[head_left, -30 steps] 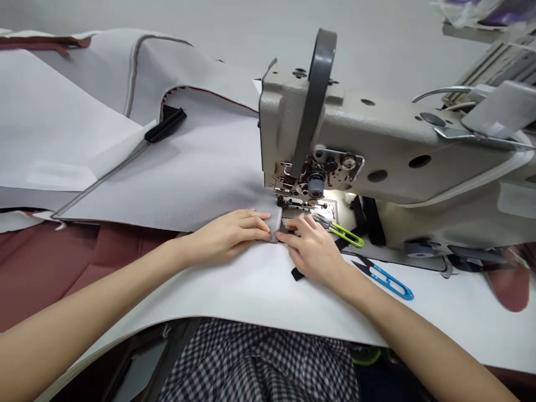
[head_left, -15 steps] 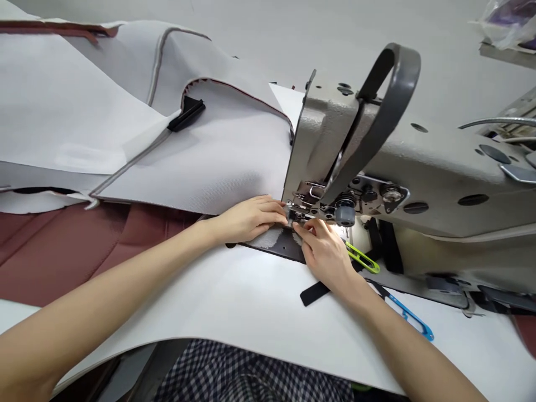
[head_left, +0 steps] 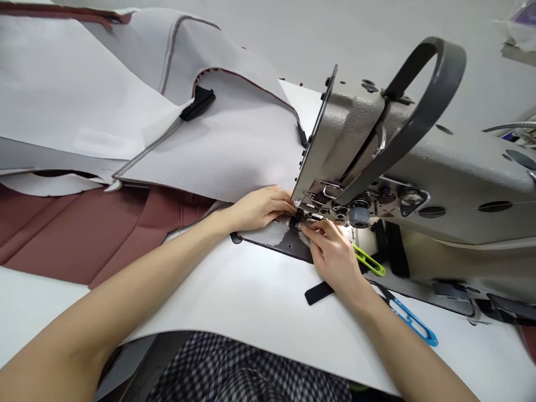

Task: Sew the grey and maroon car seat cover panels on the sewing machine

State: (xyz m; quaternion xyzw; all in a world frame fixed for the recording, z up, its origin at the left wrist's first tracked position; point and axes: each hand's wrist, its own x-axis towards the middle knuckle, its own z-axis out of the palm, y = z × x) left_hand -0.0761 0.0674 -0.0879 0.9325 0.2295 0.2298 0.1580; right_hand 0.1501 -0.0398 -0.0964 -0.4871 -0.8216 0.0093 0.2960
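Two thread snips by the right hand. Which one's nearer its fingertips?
The yellow-green snips, showing just past the right hand. The blue snips lie farther off, beside the right forearm.

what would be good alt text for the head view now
A person's left hand and right hand are close together at the working end of a grey sewing machine, with pale grey fabric spread beyond them. Maroon material lies at left, and lime-green snips and blue snips lie to the right.
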